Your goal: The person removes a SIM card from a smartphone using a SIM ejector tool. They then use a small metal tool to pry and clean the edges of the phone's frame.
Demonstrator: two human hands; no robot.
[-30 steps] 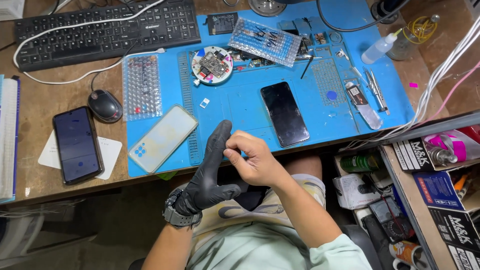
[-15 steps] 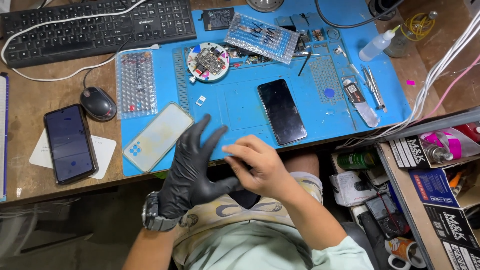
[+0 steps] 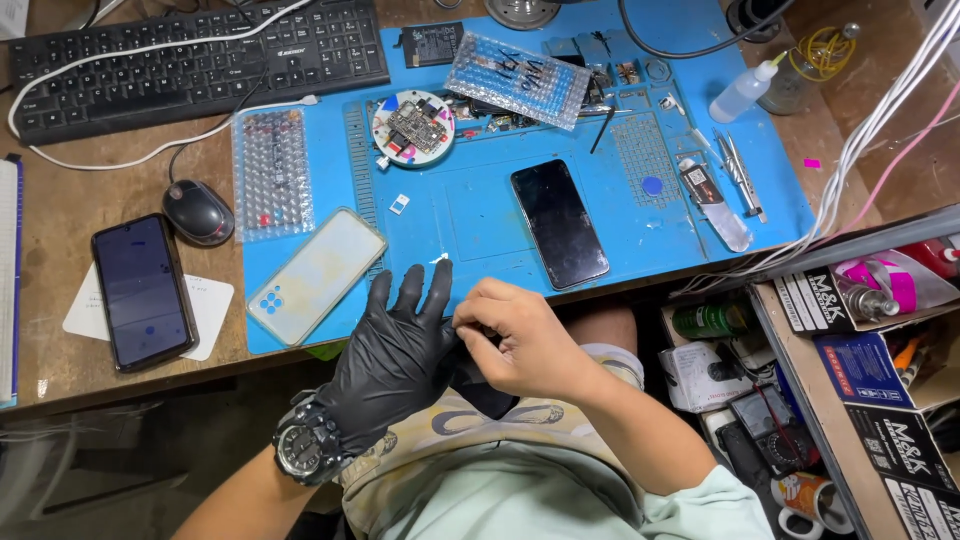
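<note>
Two hands meet just below the near edge of the blue work mat (image 3: 480, 215), over the person's lap: the left hand (image 3: 395, 365), fingers spread and pointing up, wears a black glove (image 3: 385, 385), and the bare right hand (image 3: 520, 340) pinches the glove's edge at the thumb side. A black wristwatch (image 3: 300, 450) sits on the left wrist. On the mat, just above the hands, lie a dark phone (image 3: 558, 222) face up and a phone in a clear case (image 3: 316, 275) turned back up, well apart from each other. Farther back sit a round dish with a circuit board (image 3: 413, 128), a bubble-wrap piece (image 3: 272, 172) and tweezers (image 3: 738, 172). Off the mat to the left rest a mouse (image 3: 198, 212), another black phone (image 3: 142, 292) on a white card, and a keyboard (image 3: 190, 62).
</note>
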